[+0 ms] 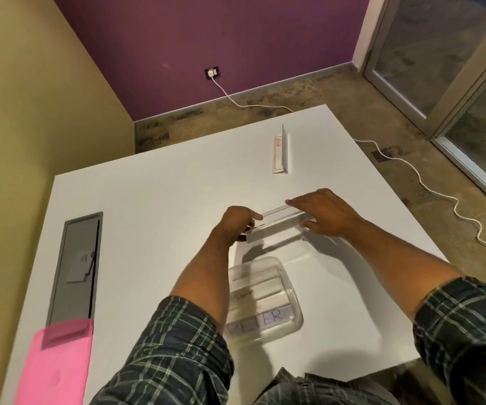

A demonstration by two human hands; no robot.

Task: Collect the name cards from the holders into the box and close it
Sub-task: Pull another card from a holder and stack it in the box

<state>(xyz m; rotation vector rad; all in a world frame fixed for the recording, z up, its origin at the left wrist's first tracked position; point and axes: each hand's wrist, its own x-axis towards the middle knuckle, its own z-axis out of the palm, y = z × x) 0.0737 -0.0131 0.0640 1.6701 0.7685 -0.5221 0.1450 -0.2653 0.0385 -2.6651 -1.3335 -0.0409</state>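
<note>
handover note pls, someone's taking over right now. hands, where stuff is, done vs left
Left hand and right hand: each grips one end of the clear holder, raised just beyond the box.
Box: open, near table edge, several name cards already inside. No lid identifiable.
Second holder: far side of the table, card apparently still in it.
Left: pull the card from the held holder, empty the far one, close the box.

Matt white worktop, clear glossy plastic, paper cards

The worktop (154, 200) is smooth and matt white. The holder (279, 222) between the hands looks like clear, glossy plastic, as does the box (293, 299), whose cards (260, 314) look like matt paper. The sleeves (177, 346) are woven plaid cloth. A grey inset panel (73, 267) looks matt; the floor (338, 92) looks rough and mottled.
</note>
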